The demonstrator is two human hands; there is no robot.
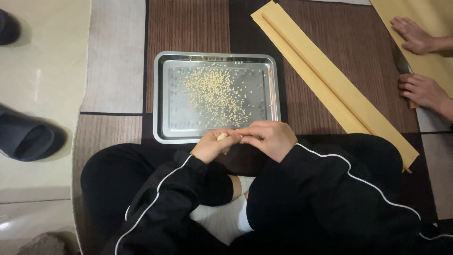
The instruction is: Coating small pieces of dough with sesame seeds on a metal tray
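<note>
Just beyond the two hands, a metal tray (163, 94) is laid on the striped rug (188, 28), and a loose scatter of small pale kernels (217, 94) is spread over its middle. At the tray's near rim the hands are brought together until their fingertips touch. The grip of the left hand (211, 147) is closed around a small pale piece (222, 136), of which only the rounded tip is shown between thumb and fingers; what kind of piece it is cannot be told for sure. The right hand (270, 138) is curled with its fingertips pinched against that same piece, and whether anything of its own is held inside it cannot be told.

A fair heap of kernels is already gathered on the tray, so a good part of the stripping appears done, while the piece held in the left hand is judged unfinished. How much more is left cannot be read, since no further pieces are shown near the hands.

To the right of the hands and further out, a long folded strip of yellow paper (330, 80) is laid slantwise across the rug. Beyond it, another person's two hands (420, 61) are pressed flat on a second yellow sheet (439, 52). Far to the left of the hands, dark slippers (28, 137) are set on the pale floor (42, 71).
</note>
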